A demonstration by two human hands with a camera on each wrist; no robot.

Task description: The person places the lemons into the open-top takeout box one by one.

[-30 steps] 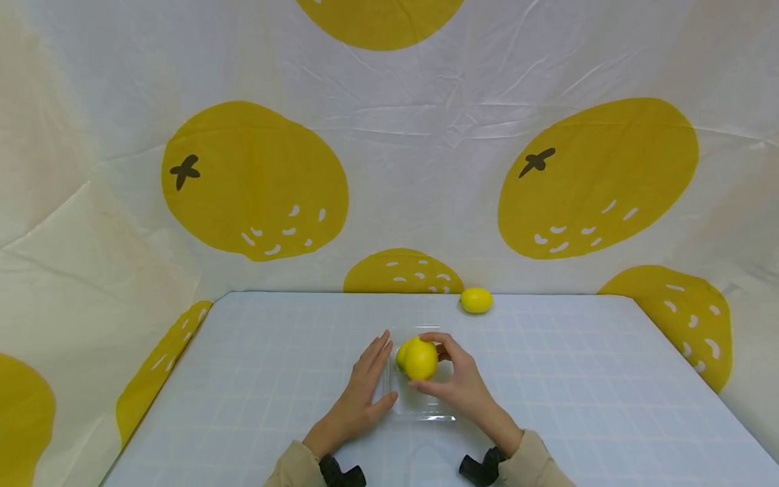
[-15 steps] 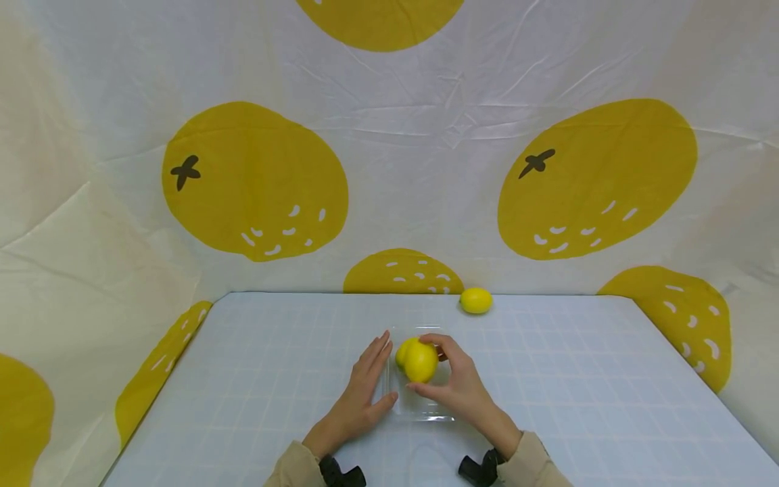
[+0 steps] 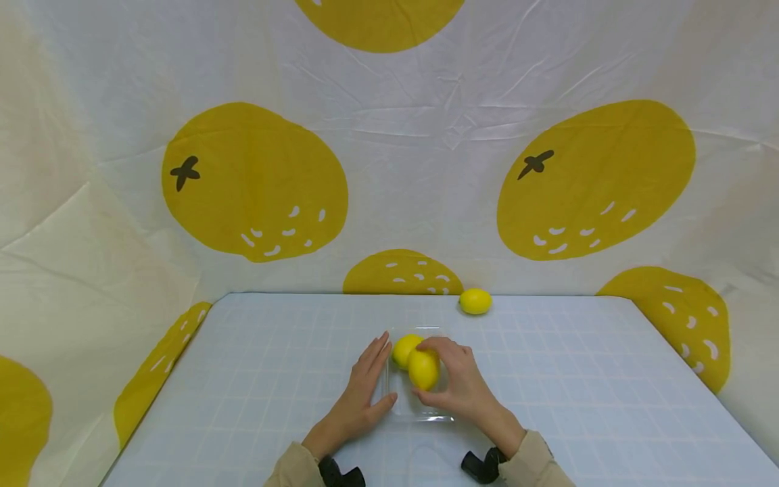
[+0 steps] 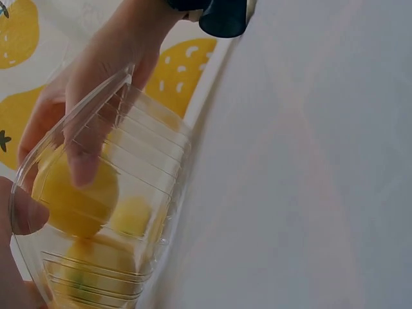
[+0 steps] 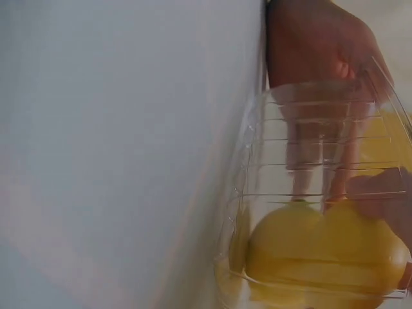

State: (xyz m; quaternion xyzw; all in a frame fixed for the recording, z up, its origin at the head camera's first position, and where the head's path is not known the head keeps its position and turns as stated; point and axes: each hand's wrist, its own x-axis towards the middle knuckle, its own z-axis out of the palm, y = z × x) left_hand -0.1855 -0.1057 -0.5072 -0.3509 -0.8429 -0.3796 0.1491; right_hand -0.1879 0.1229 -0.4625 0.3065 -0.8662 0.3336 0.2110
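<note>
In the head view a clear plastic container (image 3: 420,410) sits in front of me on the table. My left hand (image 3: 360,396) rests along its left side with fingers straight, touching the wall. My right hand (image 3: 467,387) reaches over the container, pinching a yellow lemon (image 3: 424,370) between thumb and fingers. Beside and behind it, a second lemon (image 3: 404,351) lies in the container, partly hidden. Through the clear wall, the left wrist view shows the held lemon (image 4: 77,196) and the other lemon (image 4: 103,264); the right wrist view shows my right thumb (image 5: 386,193).
A further lemon (image 3: 475,302) lies at the table's back edge, right of centre. A pale checked cloth (image 3: 243,379) covers the table. Behind hangs a white curtain (image 3: 420,169) printed with large yellow fruit. Each wrist carries a black camera mount (image 3: 483,467).
My right hand has shifted the held lemon slightly toward me and right, turning it more upright. More of the second lemon shows. The left hand stays in place.
</note>
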